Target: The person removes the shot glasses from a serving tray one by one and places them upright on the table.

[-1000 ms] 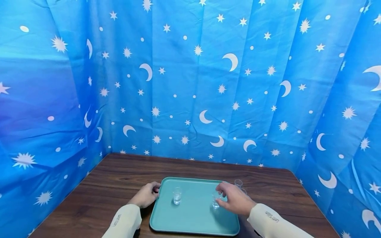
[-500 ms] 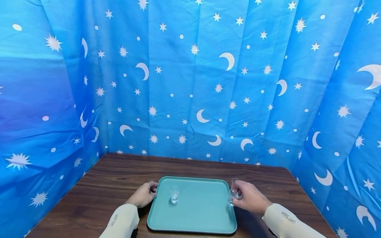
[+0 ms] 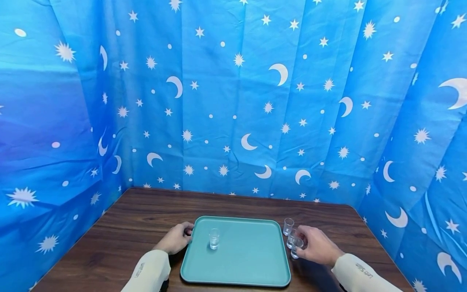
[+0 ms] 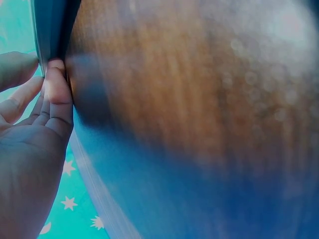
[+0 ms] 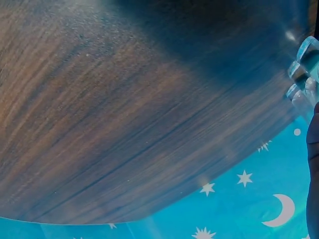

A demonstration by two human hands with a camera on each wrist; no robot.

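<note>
In the head view, a clear shot glass point(image 3: 214, 238) stands upright on the green tray point(image 3: 240, 267), left of its middle. My left hand point(image 3: 176, 238) grips the tray's left edge; the left wrist view shows its thumb and fingers point(image 4: 59, 89) on either side of the rim. Right of the tray, my right hand point(image 3: 318, 245) pinches a second clear shot glass point(image 3: 294, 254) low at the table. Just behind that one, another shot glass point(image 3: 290, 242) is partly covered by the fingers, and a further glass point(image 3: 288, 227) stands close behind it.
The dark wooden table point(image 3: 153, 211) extends around the tray on all sides. A blue curtain point(image 3: 219, 101) with white stars and moons hangs behind the table and along both sides. At the right wrist view's edge, several glass rims point(image 5: 293, 91) show.
My right hand has carried its shot glass from the tray's right part over the rim to the table beside the other glasses. My left hand stays on the tray edge.
</note>
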